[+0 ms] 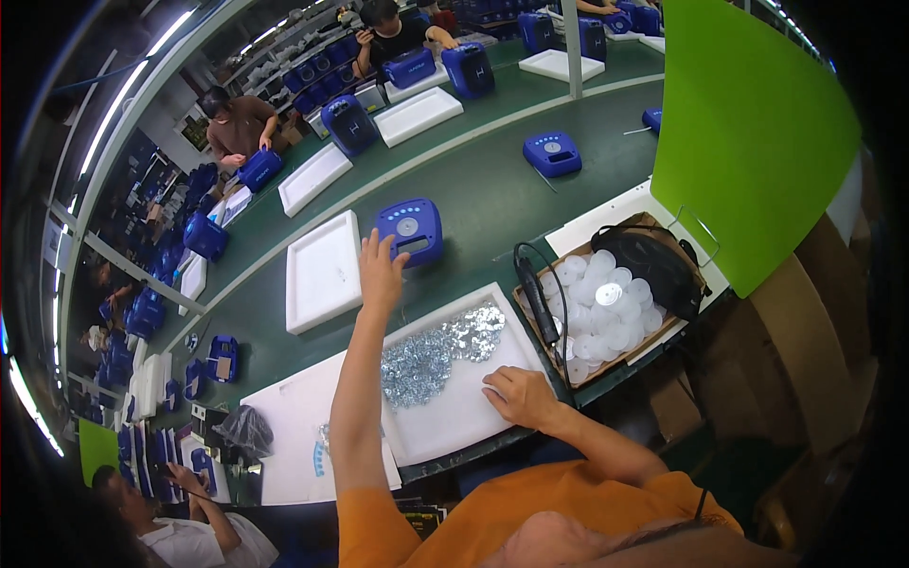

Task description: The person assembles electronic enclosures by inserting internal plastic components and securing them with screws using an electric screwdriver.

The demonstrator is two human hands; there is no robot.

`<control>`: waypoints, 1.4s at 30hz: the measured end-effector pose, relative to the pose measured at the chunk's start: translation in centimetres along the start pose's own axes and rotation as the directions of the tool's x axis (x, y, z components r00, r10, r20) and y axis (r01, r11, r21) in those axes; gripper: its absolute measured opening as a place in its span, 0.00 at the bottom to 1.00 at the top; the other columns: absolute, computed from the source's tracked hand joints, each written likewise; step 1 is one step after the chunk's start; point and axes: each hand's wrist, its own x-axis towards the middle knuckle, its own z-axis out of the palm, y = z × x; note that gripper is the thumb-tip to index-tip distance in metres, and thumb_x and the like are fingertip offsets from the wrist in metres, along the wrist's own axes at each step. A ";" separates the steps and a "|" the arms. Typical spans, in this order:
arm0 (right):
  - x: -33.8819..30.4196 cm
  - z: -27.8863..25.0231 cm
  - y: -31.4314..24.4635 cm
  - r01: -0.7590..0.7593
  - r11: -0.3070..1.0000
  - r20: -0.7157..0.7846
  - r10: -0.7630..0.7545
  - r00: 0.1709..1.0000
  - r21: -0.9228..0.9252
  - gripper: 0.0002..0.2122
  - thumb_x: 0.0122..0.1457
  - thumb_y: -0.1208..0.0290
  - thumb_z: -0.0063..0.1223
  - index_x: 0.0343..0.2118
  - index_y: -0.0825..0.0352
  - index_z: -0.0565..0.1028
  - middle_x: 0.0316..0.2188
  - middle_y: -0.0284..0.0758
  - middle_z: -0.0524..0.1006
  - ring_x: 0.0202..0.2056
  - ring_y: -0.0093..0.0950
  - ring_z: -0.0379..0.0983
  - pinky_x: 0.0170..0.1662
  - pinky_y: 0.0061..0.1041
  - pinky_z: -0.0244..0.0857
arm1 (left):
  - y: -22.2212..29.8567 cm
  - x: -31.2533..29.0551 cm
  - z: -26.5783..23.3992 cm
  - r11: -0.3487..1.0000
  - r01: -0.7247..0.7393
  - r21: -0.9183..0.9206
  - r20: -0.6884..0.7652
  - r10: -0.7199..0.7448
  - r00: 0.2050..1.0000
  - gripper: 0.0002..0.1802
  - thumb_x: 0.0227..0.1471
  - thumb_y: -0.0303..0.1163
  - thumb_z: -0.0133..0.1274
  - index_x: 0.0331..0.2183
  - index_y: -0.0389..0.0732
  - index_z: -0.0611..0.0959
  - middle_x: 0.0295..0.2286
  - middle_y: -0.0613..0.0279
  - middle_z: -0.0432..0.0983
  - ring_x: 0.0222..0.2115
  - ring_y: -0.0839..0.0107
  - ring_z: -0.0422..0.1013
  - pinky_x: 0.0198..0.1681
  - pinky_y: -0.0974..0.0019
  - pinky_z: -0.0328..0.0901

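Observation:
My left hand [382, 272] reaches forward with fingers stretched out, at the near left edge of a blue plastic panel [423, 248] with a row of light-blue marks and a round grey disc. Whether the fingertips touch the panel I cannot tell. My right hand [523, 398] is low over the right part of a white tray [454, 421], fingers curled together; anything in them is hidden. Shiny small metal pieces [417, 369] lie heaped in that tray, left of my right hand.
An empty-looking white tray [308, 284] lies beside the panel. To the right, a cardboard box [592, 374] holds translucent white discs [606, 303], a black corded tool [537, 301] and a black bag [649, 270]. A green board [748, 142] stands beyond. Co-workers handle blue cases across the bench.

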 end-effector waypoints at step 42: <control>0.7 3.6 2.5 -0.044 0.998 0.086 0.040 0.995 0.048 0.11 0.61 0.65 0.67 0.38 0.66 0.78 0.37 0.39 0.79 0.44 0.45 0.79 0.44 0.45 0.76 | 14.1 -25.8 -6.5 0.715 0.616 -0.331 0.641 -0.308 0.703 0.21 0.76 0.40 0.57 0.53 0.32 0.91 0.45 0.44 0.90 0.46 0.54 0.85 0.55 0.55 0.76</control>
